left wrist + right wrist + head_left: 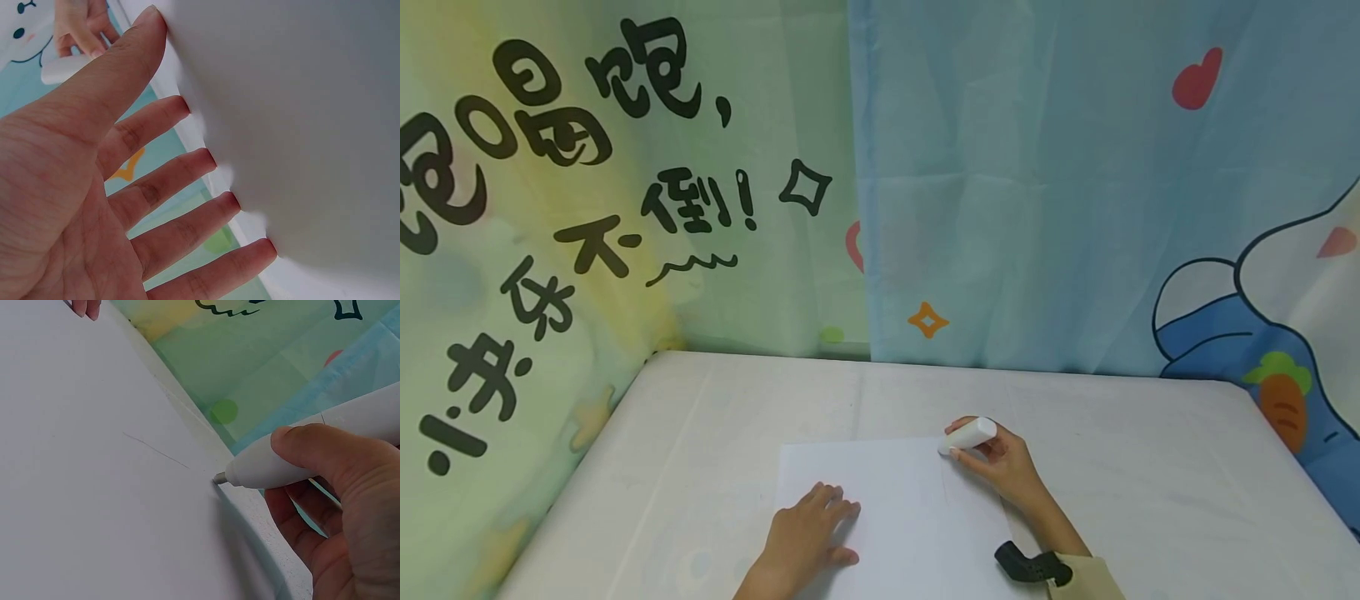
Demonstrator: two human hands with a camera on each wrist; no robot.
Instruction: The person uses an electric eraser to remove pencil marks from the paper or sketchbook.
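A sheet of white paper point(895, 500) lies on the white-covered table. My left hand point(808, 533) rests on its left part; in the left wrist view that hand point(69, 181) has its fingers spread and straight, fingertips touching the paper. Near the upper right corner, my right hand point(1007, 467) pinches a thick white pen-shaped tool point(973, 433) between thumb and fingers. The right wrist view shows the tool's narrow grey tip point(220, 479) at the paper surface, close to the end of a thin faint line point(156, 450).
The white tablecloth point(730, 417) extends around the paper. A printed curtain point(1000, 208) hangs behind the table, and another with black lettering stands at the left. A black strap-like device point(1033, 564) sits at my right wrist, by a pale sleeve point(1086, 577).
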